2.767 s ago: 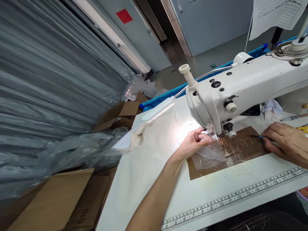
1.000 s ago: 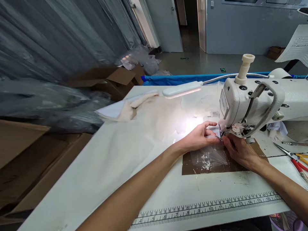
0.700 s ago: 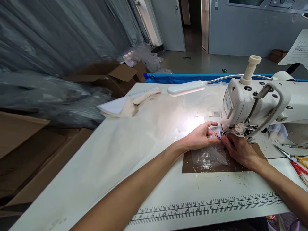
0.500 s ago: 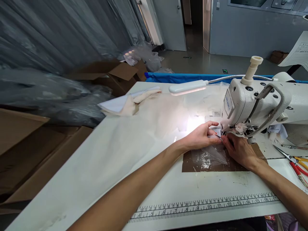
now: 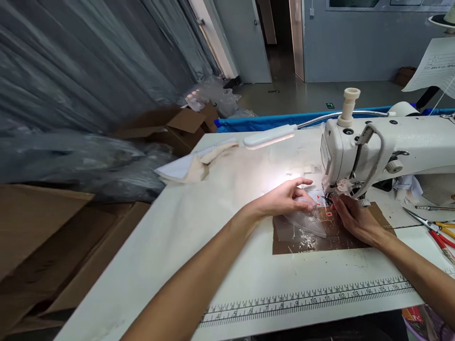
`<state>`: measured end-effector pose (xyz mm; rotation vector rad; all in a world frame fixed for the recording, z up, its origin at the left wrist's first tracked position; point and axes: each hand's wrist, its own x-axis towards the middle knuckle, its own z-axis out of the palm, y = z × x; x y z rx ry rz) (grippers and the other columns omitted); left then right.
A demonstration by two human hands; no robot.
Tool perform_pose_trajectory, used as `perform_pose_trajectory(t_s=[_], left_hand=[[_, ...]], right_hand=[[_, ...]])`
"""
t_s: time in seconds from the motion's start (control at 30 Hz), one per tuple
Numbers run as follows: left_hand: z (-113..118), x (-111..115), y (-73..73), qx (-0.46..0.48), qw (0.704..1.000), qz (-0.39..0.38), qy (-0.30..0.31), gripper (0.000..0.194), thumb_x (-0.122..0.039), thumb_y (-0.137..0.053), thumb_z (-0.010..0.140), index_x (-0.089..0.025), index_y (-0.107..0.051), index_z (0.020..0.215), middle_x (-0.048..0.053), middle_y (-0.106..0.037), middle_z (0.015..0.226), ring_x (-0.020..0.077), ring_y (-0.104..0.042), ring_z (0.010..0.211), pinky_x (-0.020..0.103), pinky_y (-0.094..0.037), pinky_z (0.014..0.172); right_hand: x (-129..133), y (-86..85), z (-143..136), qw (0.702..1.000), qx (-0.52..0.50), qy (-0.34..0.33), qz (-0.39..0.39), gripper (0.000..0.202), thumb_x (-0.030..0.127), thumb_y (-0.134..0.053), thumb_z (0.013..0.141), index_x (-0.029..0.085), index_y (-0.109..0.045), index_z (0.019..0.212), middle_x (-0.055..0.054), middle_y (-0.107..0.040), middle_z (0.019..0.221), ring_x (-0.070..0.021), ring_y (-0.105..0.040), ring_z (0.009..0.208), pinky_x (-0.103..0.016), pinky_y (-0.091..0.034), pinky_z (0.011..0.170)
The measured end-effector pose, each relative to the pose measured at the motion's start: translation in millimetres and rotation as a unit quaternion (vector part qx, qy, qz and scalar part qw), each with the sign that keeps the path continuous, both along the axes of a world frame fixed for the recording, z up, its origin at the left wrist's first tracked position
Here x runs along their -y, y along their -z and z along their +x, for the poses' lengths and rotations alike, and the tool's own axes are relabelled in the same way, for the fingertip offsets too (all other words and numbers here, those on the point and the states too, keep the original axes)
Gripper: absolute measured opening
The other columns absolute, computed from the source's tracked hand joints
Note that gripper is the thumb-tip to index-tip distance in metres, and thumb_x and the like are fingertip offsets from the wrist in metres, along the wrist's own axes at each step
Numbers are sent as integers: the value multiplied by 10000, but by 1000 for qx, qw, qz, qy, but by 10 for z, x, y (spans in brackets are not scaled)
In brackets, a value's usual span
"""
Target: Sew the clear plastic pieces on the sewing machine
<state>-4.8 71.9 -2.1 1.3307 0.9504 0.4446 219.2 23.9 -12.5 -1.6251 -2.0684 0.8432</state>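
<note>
A thin translucent piece of fabric [image 5: 307, 223] lies over a brown sheet [image 5: 284, 244] just left of the sewing machine's needle area. My left hand [image 5: 286, 198] pinches the fabric's upper edge between thumb and fingers, with the index finger stretched out. Close beside the presser foot, my right hand [image 5: 351, 217] has its thumb and fingers drawn together; whatever they hold is too small to make out. The white sewing machine [image 5: 355, 147] stands over both fingertips.
A lit lamp [image 5: 270, 137] hangs over the table. Folded cloth [image 5: 194, 168] lies at the table's back left corner. Scissors and pliers [image 5: 432, 226] rest at the right. A printed ruler [image 5: 298, 303] runs along the front edge. Cardboard boxes [image 5: 71, 246] stand left.
My hands have moved apart, the left drawing leftward with the fabric, so more of the brown sheet shows between them. The whole view has shifted slightly.
</note>
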Motion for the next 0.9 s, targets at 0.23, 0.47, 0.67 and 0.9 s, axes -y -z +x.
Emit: perform_pose_trajectory(t_s=[0.23,0.47,0.67,0.9], left_hand=[[-14,-8,-20,-25,1000,-8,-4,792,-261,-834,687,-116,-406,1338,35,-736,832,143,-666,757,260,-486,739],[31,13,-27,-58,997,40,-25,726,-387,-831,710,-102,-490,1284,-3,-696,717,135,-623,692,252,-469,698],[52,-3,-6,-78,995,43,-35,597,-365,-838,676,-128,-590,1165,1,-703,730,145,-623,719,295,-492,778],[114,51,-11,-55,996,59,-23,538,-327,-780,748,-128,-563,1199,-16,-669,672,137,-627,711,248,-466,705]], right_hand=[[-14,-7,-56,1000,-7,2,-2,324,339,-518,878,230,-684,1133,-75,-749,989,-247,-699,840,-331,-507,684],[-44,-47,-148,998,-51,-22,-14,353,387,-504,907,188,-690,1132,-82,-743,922,-234,-692,789,-327,-520,683],[-1,-17,-79,999,-35,-15,-8,355,423,-382,977,212,-665,941,-69,-707,773,-225,-661,731,-325,-483,653],[-6,-32,-122,1000,-5,-24,-15,400,385,-278,1014,212,-595,842,-88,-707,806,-221,-637,720,-338,-442,667]])
